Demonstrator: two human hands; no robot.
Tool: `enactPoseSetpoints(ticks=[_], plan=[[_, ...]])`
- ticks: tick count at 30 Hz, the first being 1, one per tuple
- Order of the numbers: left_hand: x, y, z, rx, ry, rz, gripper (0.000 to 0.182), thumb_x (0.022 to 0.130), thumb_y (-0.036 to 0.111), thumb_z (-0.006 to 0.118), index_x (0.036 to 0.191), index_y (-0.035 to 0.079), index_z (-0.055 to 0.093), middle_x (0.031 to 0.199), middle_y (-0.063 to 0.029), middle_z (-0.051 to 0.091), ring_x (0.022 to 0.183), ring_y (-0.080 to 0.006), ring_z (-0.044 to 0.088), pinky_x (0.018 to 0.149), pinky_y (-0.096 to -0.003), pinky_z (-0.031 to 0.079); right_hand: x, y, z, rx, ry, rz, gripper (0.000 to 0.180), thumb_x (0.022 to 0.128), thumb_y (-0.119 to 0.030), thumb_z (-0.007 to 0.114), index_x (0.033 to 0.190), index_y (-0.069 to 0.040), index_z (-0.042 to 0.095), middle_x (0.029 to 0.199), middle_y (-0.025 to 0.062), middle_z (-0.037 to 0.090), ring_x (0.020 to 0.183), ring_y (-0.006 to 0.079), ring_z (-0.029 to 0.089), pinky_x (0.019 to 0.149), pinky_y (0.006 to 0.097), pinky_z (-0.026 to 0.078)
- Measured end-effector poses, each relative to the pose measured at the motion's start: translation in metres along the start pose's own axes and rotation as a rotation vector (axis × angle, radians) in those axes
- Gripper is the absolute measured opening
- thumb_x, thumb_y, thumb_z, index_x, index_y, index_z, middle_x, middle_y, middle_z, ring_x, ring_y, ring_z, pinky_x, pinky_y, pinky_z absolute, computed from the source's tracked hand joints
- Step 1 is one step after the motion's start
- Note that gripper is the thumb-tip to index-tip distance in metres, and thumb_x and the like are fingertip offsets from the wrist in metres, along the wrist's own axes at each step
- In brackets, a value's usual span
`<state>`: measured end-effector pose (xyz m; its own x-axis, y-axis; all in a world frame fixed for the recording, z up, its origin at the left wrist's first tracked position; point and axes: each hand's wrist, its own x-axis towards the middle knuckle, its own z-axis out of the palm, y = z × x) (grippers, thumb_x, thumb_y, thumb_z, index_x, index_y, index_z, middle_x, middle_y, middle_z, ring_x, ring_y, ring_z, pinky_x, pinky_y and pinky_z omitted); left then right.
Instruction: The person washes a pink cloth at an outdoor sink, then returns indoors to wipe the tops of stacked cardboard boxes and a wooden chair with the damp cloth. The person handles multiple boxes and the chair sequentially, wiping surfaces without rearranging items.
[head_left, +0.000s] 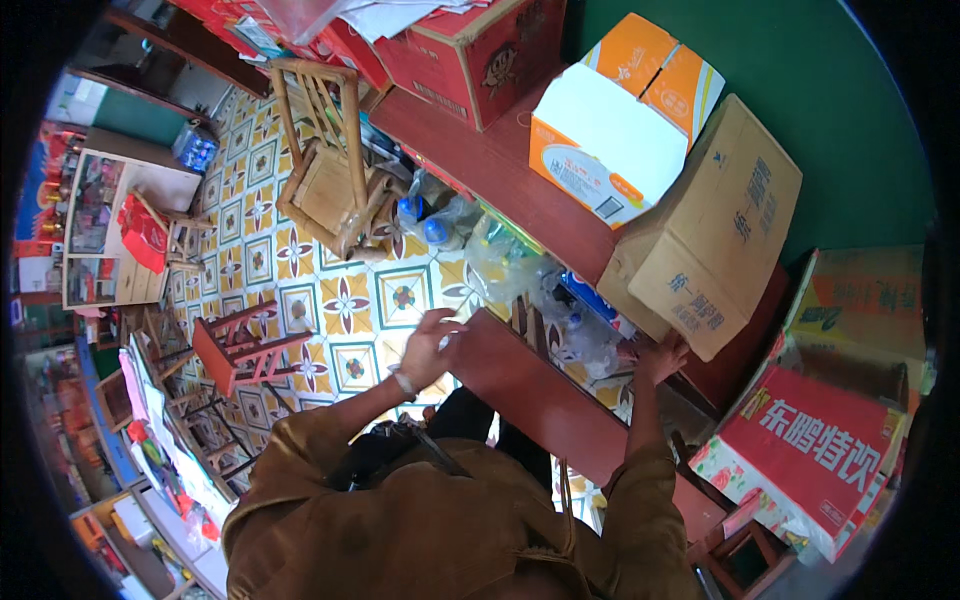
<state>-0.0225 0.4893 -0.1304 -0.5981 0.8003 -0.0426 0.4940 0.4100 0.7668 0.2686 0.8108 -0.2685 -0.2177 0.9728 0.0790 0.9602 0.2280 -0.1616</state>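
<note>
My left hand (426, 351) is raised beside the far end of a long red-brown wooden bench (536, 394). Its fingers are curled and slightly apart, with nothing seen between them. Whether the fingertips touch the bench I cannot tell. My right hand (657, 360) is at the lower front corner of a brown cardboard box (720, 232), which sits tilted on a red-brown wooden shelf (480, 169). The fingers meet the box's bottom edge there, but their grip is partly hidden. Behind that box lies an orange and white carton (611, 135).
Plastic bags with bottles (442, 221) crowd the floor under the shelf. A bamboo chair (322, 172) and a small red stool (236, 349) stand on the tiled floor (345, 300). To the right are a red printed carton (817, 442) and another cardboard box (862, 300).
</note>
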Motion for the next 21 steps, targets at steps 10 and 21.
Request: enactPoseSetpoints(ticks=[10,21], plan=[[-0.117,-0.021,-0.03,0.186,-0.102,-0.275,0.018,0.077,0.008,0.066,0.095,0.007,0.068,0.094,-0.0157,0.067,0.091,-0.0365,0.063,0.081,-0.0419,0.052,0.004,0.035,0.013,-0.147,-0.247,-0.181,0.086,0.071,-0.04,0.07,0.144,-0.009,0.039,0.149,0.0208,0.033,0.135,0.0443,0.03,0.109,0.0559,0.026],[-0.089,0.01,-0.026,0.201,-0.244,-0.101,0.018,0.082,0.014,0.065,0.096,0.004,0.07,0.098,-0.0165,0.069,0.091,-0.0335,0.065,0.082,-0.0403,0.053,0.0,0.052,-0.01,0.041,-0.443,-0.194,0.042,0.082,-0.032,0.062,0.114,-0.005,0.064,0.119,0.0253,0.058,0.118,0.0457,0.049,0.099,0.0539,0.039]])
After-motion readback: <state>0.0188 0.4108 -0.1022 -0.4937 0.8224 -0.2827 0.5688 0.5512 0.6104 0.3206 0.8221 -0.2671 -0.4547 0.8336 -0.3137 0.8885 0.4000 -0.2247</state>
